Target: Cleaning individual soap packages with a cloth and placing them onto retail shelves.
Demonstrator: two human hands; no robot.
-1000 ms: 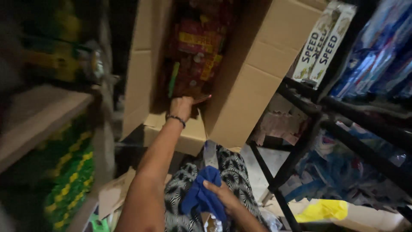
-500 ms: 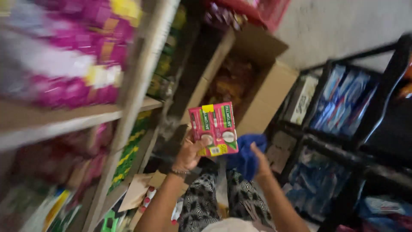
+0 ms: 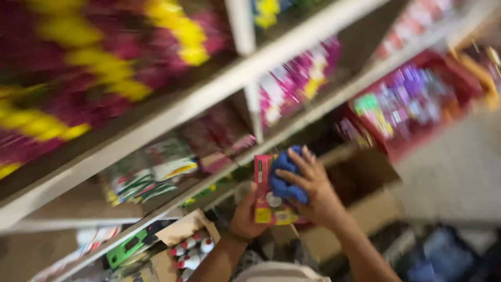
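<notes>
Left hand [image 3: 245, 216] gripping a red and yellow packet [image 3: 267, 190], right hand [image 3: 313, 190] pressing a blue cloth [image 3: 286, 175] on it, blurry shop shelves [image 3: 209, 99] behind

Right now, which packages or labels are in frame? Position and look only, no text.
Flat pink, yellow and green carton: centre, gripped from below by the left hand; the right hand presses a blue cloth on its front.
Magenta and yellow packs: top shelf, upper left, blurred.
White, green and red packets: middle shelf, left of centre.
Small white bottles with red caps: open cardboard box, bottom left.
Red basket of purple and green packs: right.
</notes>
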